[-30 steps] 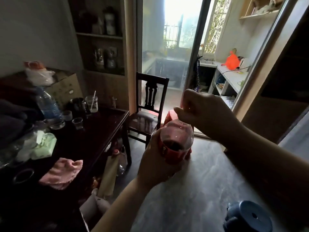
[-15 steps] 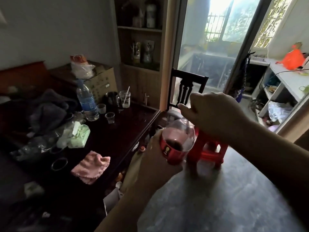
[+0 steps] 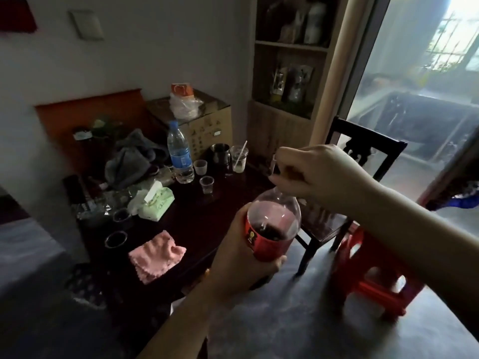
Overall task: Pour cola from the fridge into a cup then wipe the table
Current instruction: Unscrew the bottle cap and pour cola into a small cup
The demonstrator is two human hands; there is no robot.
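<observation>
Both hands on the cola bottle [image 3: 272,224]: our left hand [image 3: 241,257] wraps its red-label body from below-left, our right hand [image 3: 318,177] is closed over the neck end, cap hidden under the fingers, so we cannot tell if it is off. Bottle held in air past the worktop [image 3: 207,218] edge, long axis running up and away from us toward the right hand, cola low in it. Small clear cup [image 3: 206,184] stands upright on the worktop, up-left of the bottle, well apart; a second small cup [image 3: 200,167] sits just behind it near the water bottle [image 3: 179,154]. Left hand is nearer the cups. Pink cloth [image 3: 155,255] lies on the worktop's near edge, left of our left hand. We judge cap removal comes first, pour not yet begun.
</observation>
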